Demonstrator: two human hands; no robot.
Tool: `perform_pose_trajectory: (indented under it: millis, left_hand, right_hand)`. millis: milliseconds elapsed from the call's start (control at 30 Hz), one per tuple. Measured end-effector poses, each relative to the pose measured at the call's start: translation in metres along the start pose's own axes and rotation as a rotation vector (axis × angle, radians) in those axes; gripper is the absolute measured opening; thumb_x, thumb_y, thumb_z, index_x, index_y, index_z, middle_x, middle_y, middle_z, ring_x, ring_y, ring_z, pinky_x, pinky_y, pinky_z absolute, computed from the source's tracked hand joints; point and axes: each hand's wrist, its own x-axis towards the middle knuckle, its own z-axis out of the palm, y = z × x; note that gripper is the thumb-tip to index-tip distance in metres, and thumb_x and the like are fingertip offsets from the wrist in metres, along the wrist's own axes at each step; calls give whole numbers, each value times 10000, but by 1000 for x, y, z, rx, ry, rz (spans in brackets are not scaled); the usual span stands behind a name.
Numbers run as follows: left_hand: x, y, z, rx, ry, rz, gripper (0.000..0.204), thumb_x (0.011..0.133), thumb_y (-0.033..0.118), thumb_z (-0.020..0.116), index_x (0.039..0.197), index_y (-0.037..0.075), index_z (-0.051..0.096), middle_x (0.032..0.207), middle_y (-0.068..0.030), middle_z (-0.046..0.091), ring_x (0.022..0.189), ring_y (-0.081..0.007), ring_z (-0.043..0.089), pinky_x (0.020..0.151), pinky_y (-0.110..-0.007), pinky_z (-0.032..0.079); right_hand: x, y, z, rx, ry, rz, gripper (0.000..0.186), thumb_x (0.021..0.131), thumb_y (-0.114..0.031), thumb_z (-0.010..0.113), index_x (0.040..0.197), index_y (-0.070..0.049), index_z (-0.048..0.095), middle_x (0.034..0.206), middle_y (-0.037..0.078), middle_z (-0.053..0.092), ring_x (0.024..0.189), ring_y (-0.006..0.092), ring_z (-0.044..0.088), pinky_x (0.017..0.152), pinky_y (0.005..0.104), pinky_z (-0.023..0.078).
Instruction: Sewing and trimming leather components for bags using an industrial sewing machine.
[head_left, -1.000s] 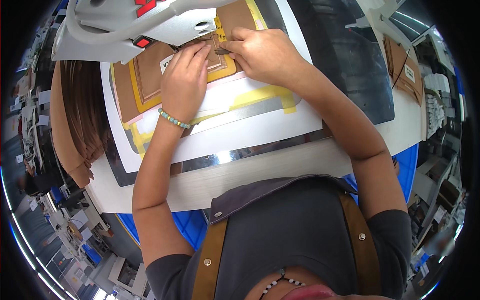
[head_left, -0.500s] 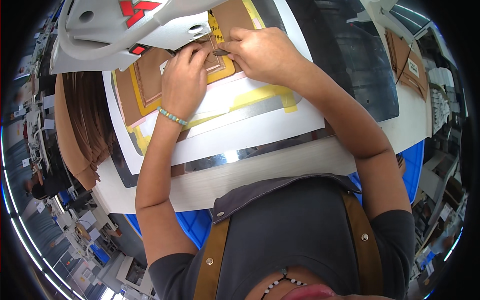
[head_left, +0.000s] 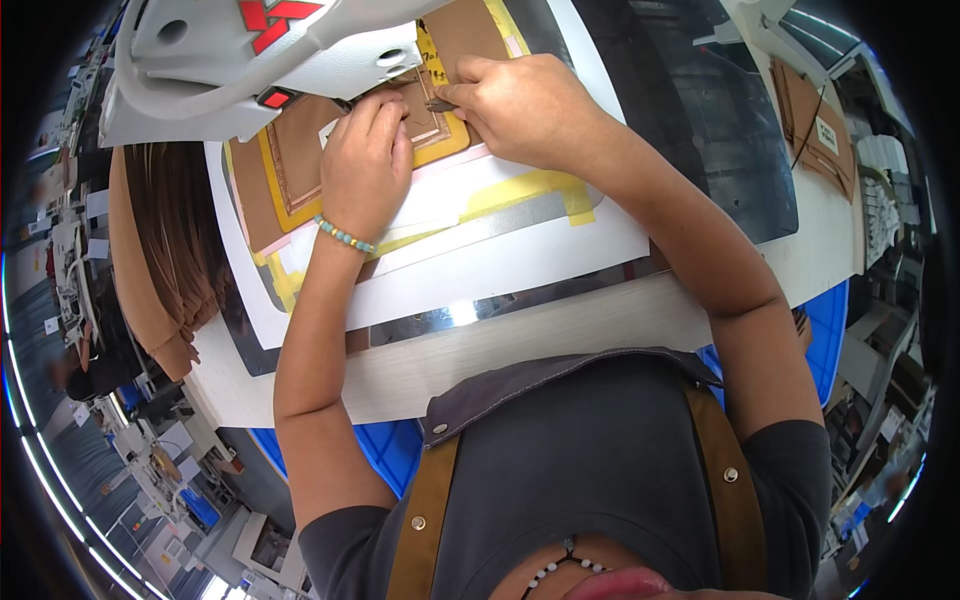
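My left hand (head_left: pixel 365 165), wearing a beaded bracelet, has its fingers curled together under the edge of a white sewing machine head (head_left: pixel 360 65). What its fingertips pinch, if anything, is hidden. Facing it from the right, my right hand (head_left: pixel 535 110) is closed around a small dark metal tool (head_left: pixel 439 104), whose tip points left. Both hands are over a brown leather panel (head_left: pixel 299 150) framed by a yellow template (head_left: pixel 443 150). Stitch-like lines run along the panel's border. The needle area is mostly out of sight behind the machine head and my left hand.
Under the template lies a white sheet (head_left: pixel 500 270) with yellow tape (head_left: pixel 525 190), on a dark glossy plate (head_left: pixel 700 130). Stacked brown leather pieces (head_left: pixel 150 260) hang at the left. More brown pieces (head_left: pixel 815 130) lie far right. Blue bins (head_left: pixel 828 335) show below the table edge.
My left hand has shifted slightly left, its fingers drawing back and curling more tightly. My right hand stays nearly in place with the dark tool.
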Motion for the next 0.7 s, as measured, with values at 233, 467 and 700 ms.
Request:
perform_pose_trajectory:
  millis: [233, 467, 700]
  left_hand:
    - [-1, -1, 1, -7, 10, -6, 168, 929, 17, 657, 1094, 17, 689, 1203, -111, 727, 1048, -334, 702, 923, -435, 543]
    - [0, -2, 2, 37, 29, 30, 186, 910, 32, 691, 1094, 32, 717, 1172, -85, 726, 996, -306, 706, 893, -423, 577]
    - [0, 0, 1, -12, 10, -8, 157, 927, 12, 654, 1080, 11, 690, 1193, -121, 728, 1045, -337, 703, 919, -440, 542]
  right_hand:
    - [1, -2, -7, 76, -70, 55, 316, 844, -86, 711, 1140, -110, 820, 993, 86, 737, 863, 266, 768, 746, 399, 633]
    - [-1, 0, 0, 19, 26, 7, 243, 965, -197, 719, 1158, -104, 833, 946, 45, 741, 715, 242, 743, 653, 361, 619]
    - [-1, 0, 3, 39, 38, 5, 246, 953, -191, 731, 1158, -100, 832, 946, 47, 740, 714, 240, 744, 652, 361, 621]
